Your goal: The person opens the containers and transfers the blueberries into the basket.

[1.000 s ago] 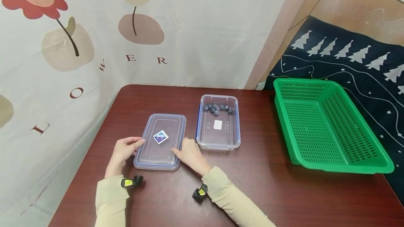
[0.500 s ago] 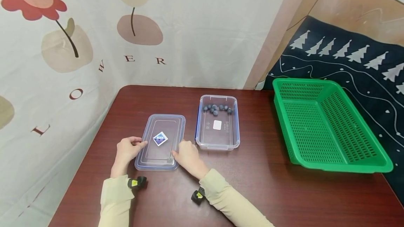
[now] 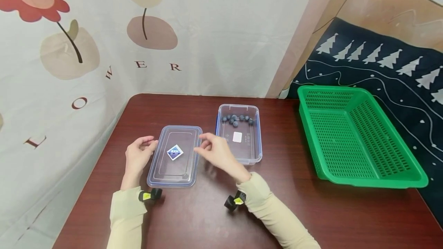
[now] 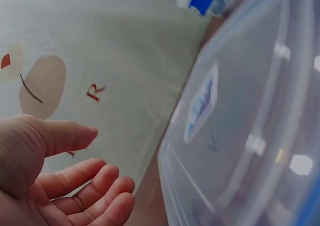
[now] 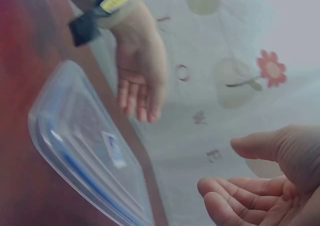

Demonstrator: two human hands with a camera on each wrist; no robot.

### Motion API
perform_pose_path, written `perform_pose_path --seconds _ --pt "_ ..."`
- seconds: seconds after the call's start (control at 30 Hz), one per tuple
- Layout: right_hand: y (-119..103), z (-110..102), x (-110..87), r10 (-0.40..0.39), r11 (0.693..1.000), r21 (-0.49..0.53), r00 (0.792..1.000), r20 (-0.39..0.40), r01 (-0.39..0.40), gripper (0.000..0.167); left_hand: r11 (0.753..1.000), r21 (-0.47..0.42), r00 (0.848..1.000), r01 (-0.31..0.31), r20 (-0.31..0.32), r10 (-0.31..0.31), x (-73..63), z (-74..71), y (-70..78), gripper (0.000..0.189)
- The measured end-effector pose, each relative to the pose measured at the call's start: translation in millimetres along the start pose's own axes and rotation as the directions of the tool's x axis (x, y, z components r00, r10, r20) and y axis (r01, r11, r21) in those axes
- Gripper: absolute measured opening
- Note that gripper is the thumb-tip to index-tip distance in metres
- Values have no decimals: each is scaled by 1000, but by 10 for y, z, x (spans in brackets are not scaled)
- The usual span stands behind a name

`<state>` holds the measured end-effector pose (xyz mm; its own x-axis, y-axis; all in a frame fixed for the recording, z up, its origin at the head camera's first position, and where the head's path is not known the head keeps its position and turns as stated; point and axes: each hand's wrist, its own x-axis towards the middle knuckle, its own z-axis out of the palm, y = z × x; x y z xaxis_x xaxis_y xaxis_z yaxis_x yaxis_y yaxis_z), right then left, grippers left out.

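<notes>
A clear plastic container lid (image 3: pixel 176 172) with a blue edge and a diamond-shaped sticker lies on the table in front of me. Beside its left edge is my left hand (image 3: pixel 136 158), thumb and fingers apart with nothing between them. My right hand (image 3: pixel 218 151) hovers over the lid's right edge, fingers loosely bent and holding nothing. Both wrist views show a gap between thumb and fingers. Just behind the right hand stands an open clear box (image 3: pixel 254 149), its near left corner partly covered by that hand. Several blueberries (image 3: pixel 235 123) lie at its far end.
A large green plastic basket (image 3: pixel 346 181) stands on the right side of the brown table (image 3: pixel 277 210). Printed cloths hang behind and to the left of the table (image 3: pixel 221 68). Each wrist carries a small black camera.
My right hand has lifted off the lid's right edge, moving up and away from the table's front. My left hand has let go and shifted slightly farther back. The lid stays put.
</notes>
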<state>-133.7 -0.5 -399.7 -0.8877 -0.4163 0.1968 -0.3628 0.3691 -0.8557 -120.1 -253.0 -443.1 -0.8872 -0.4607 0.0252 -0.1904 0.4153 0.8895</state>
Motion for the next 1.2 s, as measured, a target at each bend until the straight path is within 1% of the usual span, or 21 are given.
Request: perform_pose_path --seconds 0.07,0.17,0.23,0.3,0.37,0.43,0.53,0.7,0.77,0.87,0.93,1.07,1.2 --pt "14 -121 56 1 1000 19 999 -34 0 33 997 -70 999 -12 29 14 13 27 53 38" --pt "66 -290 140 13 999 44 997 -81 -10 30 985 -170 998 -17 50 26 20 86 173 36" --pt "117 -388 194 34 998 64 994 -101 -27 29 974 -222 996 -40 73 58 24 122 248 34" --pt "175 -474 247 51 996 79 992 -116 -41 29 960 -277 994 -37 86 63 38 170 302 33" --pt "228 -546 301 70 993 104 989 -129 -56 29 955 -294 991 -46 106 80 54 216 354 32" --pt "271 -612 352 88 989 133 985 -146 -68 29 958 -285 988 -44 133 85 58 257 417 33" --pt "321 -692 431 134 975 196 977 -165 -101 29 956 -287 981 -53 162 103 58 329 519 32" --pt "403 -771 547 194 949 283 963 -186 -136 29 935 -352 974 -51 191 125 67 472 639 32" --pt "439 -787 592 202 945 296 959 -199 -138 28 929 -367 970 -49 206 132 68 534 686 32" --pt "498 -805 658 232 939 303 950 -208 -163 28 920 -390 964 -37 228 136 62 640 759 30" --pt "538 -809 696 260 932 310 943 -209 -188 28 911 -411 961 -30 239 139 56 720 801 29" --pt "608 -803 754 332 907 335 923 -195 -256 28 896 -444 954 -19 260 149 44 886 855 28" --pt "670 -803 791 387 889 335 902 -189 -311 25 885 -465 941 -6 297 162 18 1050 896 27"
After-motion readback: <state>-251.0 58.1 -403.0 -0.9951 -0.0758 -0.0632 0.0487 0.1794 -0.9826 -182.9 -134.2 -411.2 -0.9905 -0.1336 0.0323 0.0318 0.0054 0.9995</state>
